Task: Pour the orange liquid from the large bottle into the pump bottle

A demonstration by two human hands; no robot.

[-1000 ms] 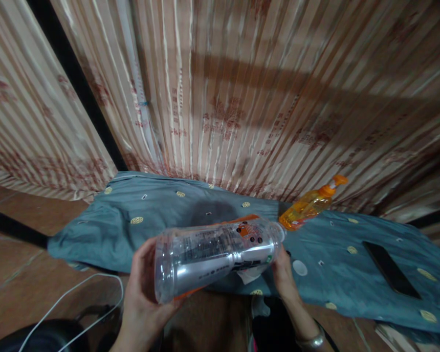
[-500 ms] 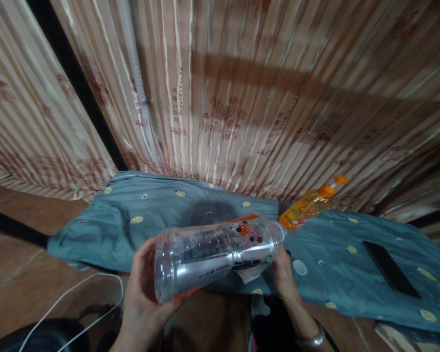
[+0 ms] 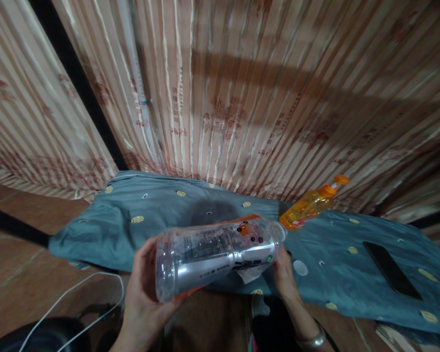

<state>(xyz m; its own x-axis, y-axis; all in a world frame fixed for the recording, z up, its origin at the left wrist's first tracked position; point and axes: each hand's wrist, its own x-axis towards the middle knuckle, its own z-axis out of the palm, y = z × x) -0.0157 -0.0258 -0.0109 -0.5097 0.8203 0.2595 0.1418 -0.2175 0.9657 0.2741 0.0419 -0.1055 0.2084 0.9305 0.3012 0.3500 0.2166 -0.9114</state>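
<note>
A clear bottle (image 3: 220, 259) is held sideways above the front edge of a blue cloth (image 3: 161, 208). The left hand (image 3: 146, 293) clasps its base; the right hand (image 3: 284, 274) is at the neck end, its fingers hidden, grip unclear. Beyond stand an orange pump bottle (image 3: 306, 208) and a curtain (image 3: 256, 98); a phone (image 3: 392, 270) lies right.

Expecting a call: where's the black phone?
In the head view, the phone lies lower right on the teal cloth, right of the orange pump bottle.
</note>
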